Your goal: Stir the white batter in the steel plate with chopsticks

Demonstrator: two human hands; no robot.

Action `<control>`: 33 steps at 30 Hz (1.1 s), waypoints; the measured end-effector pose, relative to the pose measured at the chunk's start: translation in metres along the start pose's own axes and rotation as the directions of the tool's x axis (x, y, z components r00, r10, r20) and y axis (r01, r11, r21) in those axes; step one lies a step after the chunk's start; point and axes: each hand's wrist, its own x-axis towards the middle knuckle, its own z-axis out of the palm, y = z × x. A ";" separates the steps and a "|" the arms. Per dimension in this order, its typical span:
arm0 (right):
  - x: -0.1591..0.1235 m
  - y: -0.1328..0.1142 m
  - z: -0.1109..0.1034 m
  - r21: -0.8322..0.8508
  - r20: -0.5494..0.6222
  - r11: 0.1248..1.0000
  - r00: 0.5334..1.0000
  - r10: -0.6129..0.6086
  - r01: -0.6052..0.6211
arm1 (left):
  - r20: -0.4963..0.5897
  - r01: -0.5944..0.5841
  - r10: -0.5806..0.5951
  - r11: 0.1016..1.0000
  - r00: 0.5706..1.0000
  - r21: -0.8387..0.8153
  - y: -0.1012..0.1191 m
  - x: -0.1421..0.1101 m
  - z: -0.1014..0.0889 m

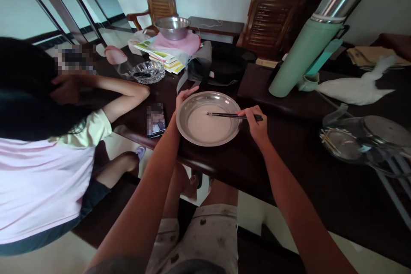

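A round metal basin [184,127] sits near the front edge of the dark table, holding a pale, milky mixture [208,130]. My left hand [184,97] is at the basin's left rim, gripping it, with a finger reaching along the far side; part of this hand is hidden. A pair of dark chopsticks [226,115] is in my right hand [256,123], pinched near the back end. Their tips rest in the mixture around the middle of the basin. Left of the basin lies a phone [156,120] with its screen lit.
Another person [48,171] sits at my left, an arm on the table [289,137]. Behind the basin are a glass ashtray [149,72], a dark bag [224,64] and a steel bowl [172,28] on papers. A green thermos [303,53] and a clear container [342,141] stand right.
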 end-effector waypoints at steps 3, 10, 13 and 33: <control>0.002 0.004 -0.001 -0.021 -0.070 1.000 0.997 0.013 -0.015 | 0.005 0.001 -0.001 1.000 1.000 -0.003 0.000 -0.001 0.001; 0.000 0.010 -0.006 0.075 -0.146 0.994 0.985 0.092 -0.082 | -0.022 -0.020 0.020 1.000 1.000 0.013 0.000 -0.001 0.002; -0.003 0.005 -0.008 0.112 -0.131 0.986 0.982 0.134 -0.120 | -0.044 -0.007 0.008 1.000 0.999 0.028 0.000 0.000 0.002; -0.016 -0.008 -0.002 0.035 0.045 0.996 0.996 0.076 -0.078 | -0.063 0.239 -0.239 0.971 0.969 -0.012 -0.002 0.003 -0.024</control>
